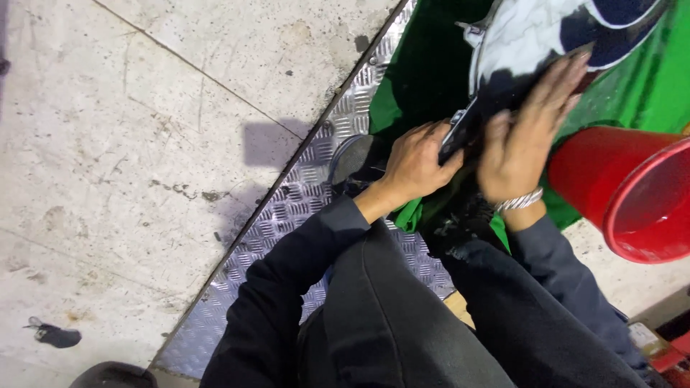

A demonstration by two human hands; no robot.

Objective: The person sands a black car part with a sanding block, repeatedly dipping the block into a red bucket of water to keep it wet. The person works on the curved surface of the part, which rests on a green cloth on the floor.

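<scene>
One shoe [546, 36], white upper with dark navy patches, sole side toward the hands, lying on green cloth [424, 79] at top right of view. Two hands on it. Left hand [417, 162] closed round a dark narrow part at the shoe's lower edge; what exactly it pinches is blurred. Right hand [528, 133] flat, fingers spread, pressed on the shoe's dark underside, so no closed grip there. One metal bracelet [519, 201] on the right wrist. One red bucket [632, 194] just right of the hands, touching the cloth. One diamond-plate metal strip [287, 208] runs diagonally under the cloth edge. Concrete floor [129, 144] to the left. Dark-trousered knees fill the foreground.
</scene>
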